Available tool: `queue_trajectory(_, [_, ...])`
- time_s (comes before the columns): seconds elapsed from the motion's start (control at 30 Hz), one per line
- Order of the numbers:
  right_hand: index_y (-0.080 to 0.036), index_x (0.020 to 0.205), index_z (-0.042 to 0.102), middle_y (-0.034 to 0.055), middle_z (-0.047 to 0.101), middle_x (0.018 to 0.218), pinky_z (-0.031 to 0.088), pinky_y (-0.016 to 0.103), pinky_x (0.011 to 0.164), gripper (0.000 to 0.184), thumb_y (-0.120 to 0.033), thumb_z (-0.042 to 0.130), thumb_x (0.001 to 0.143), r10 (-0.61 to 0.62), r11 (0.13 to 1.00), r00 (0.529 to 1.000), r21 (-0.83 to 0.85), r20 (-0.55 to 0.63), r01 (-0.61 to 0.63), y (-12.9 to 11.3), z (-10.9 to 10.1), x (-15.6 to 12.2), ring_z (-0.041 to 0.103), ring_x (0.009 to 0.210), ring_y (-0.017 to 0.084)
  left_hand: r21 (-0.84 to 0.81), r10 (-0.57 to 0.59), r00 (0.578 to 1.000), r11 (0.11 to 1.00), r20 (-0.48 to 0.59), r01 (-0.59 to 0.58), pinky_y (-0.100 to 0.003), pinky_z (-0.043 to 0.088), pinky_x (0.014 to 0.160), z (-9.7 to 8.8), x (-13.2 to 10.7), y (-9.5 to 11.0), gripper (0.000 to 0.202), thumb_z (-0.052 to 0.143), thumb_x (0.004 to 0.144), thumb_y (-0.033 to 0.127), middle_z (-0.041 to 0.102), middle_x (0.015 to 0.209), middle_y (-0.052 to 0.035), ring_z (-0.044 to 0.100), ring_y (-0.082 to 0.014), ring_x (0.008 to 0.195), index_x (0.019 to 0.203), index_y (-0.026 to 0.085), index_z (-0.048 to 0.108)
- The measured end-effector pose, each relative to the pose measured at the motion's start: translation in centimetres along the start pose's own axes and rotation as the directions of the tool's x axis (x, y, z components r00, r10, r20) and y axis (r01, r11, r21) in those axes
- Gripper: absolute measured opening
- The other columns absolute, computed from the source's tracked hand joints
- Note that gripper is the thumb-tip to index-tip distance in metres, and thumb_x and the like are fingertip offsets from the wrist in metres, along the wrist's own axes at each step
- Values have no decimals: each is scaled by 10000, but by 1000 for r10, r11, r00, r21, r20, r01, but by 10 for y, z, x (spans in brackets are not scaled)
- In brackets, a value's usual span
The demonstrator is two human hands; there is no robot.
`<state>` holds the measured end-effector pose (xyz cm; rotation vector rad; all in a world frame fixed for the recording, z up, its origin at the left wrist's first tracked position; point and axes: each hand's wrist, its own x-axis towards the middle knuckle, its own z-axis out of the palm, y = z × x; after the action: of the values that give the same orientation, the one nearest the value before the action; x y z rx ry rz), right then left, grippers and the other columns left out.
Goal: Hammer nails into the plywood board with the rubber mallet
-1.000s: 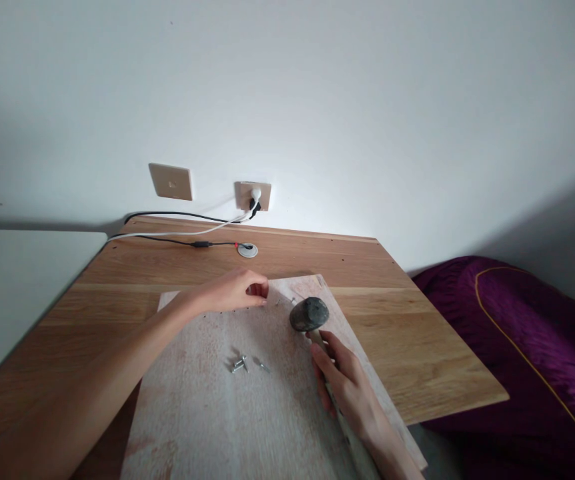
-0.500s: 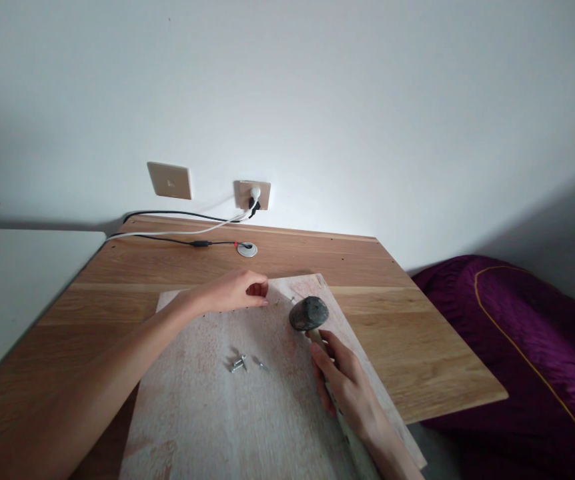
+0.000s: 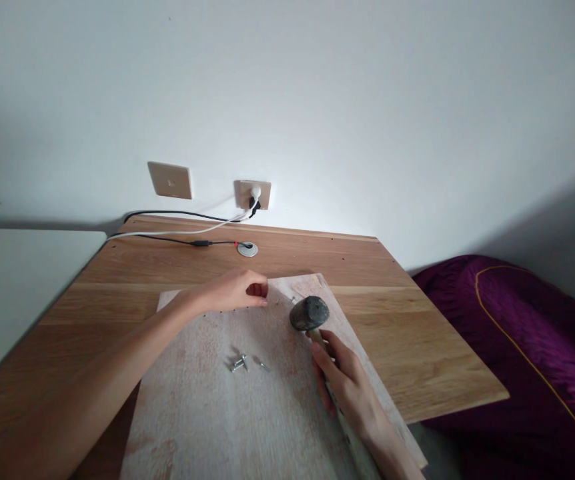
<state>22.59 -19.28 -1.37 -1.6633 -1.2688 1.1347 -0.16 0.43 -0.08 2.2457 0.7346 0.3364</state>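
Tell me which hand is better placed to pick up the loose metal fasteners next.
Left, probably: the left hand shows no tool, though something small could be hidden in its curl, while the right hand grips the mallet.

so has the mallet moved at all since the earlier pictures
No, not visibly: the mallet keeps the same place relative to the cable grommet.

Pale flat wooden board (image 3: 192, 413) on brown wooden desk (image 3: 407, 340). Small silver metal fasteners (image 3: 239, 363) on board; black-headed mallet (image 3: 309, 313) at their 2 o'clock, beige rectangular wall socket (image 3: 244, 195) at 12.
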Motion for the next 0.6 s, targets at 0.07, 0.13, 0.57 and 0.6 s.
queue_trajectory(0.07, [-223,1028,615,-88,469,547,334,246,360,515,-733,553,984,4,1000,1000,1,-2,-4,0,0,0,441,357,120,5,2,1000,1000,-2,-2,-275,380,669,0,0,0,172,747,905,302,679,727,13,580,-138,675,796,184,685])
queue_trajectory(0.13, [-229,1010,606,-87,468,538,327,245,359,499,-725,550,989,7,1000,1000,0,-1,-7,0,0,0,438,357,122,6,8,1000,1000,1,-8,-276,378,671,0,0,0,164,741,906,294,680,734,13,581,-138,678,798,185,684])
queue_trajectory(0.57, [-236,945,596,-80,478,549,312,236,356,515,-749,563,972,11,1000,1000,12,-2,-11,-2,1,-1,439,359,114,-15,5,1000,1000,-30,-6,-273,382,665,3,1,-5,156,766,883,269,721,746,2,600,-134,676,778,179,692])
queue_trajectory(0.6, [-236,946,591,-82,475,550,314,235,358,504,-739,560,978,8,1000,1000,11,-2,-8,-2,1,-1,439,361,113,-19,-1,1000,1000,-31,1,-274,385,666,4,1,-5,154,771,881,264,724,747,-1,605,-134,677,779,177,695])
